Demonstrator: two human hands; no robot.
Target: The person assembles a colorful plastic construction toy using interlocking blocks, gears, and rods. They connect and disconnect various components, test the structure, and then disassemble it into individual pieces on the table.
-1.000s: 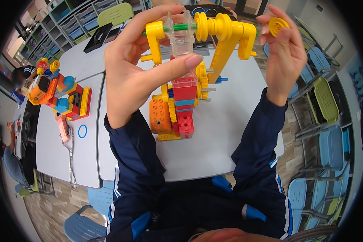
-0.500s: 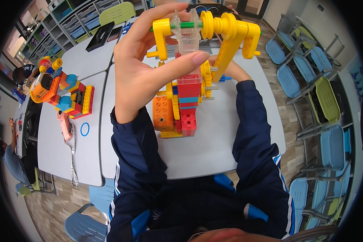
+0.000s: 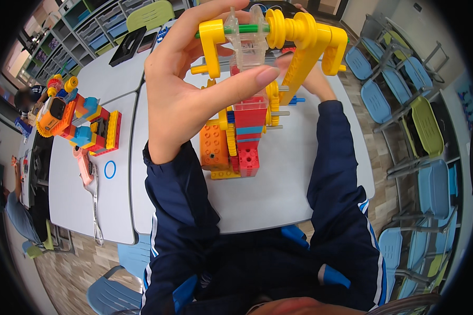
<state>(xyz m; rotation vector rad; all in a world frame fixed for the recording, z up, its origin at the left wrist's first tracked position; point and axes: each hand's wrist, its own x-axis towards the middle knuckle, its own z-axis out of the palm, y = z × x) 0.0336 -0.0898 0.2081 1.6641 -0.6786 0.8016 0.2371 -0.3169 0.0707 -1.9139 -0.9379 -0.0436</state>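
A tall building-block model (image 3: 249,118) of red, blue and clear bricks with yellow gears stands upright in front of me. My left hand (image 3: 186,86) curls round its clear upper bricks (image 3: 250,47), thumb across the near side, other fingers behind. A green axle (image 3: 252,29) runs through these bricks, carrying yellow cranks and pulley wheels (image 3: 291,27). From it a long yellow beam (image 3: 301,68) slants down to the gears. Behind this beam is my right hand (image 3: 315,79), its fingers largely hidden; whether they touch anything is unclear. An orange block (image 3: 213,147) sits at the model's lower left.
On the left table stands another block model (image 3: 84,118), beside a pink object with a grey strap (image 3: 94,202) and a blue ring (image 3: 110,169). A black tray (image 3: 129,46) lies farther back. Stacked chairs (image 3: 431,189) line the right side. Other people are at the far left.
My right hand has moved away from me behind the yellow beam. The model's top has shifted slightly right and up in view, with my left hand still round it.
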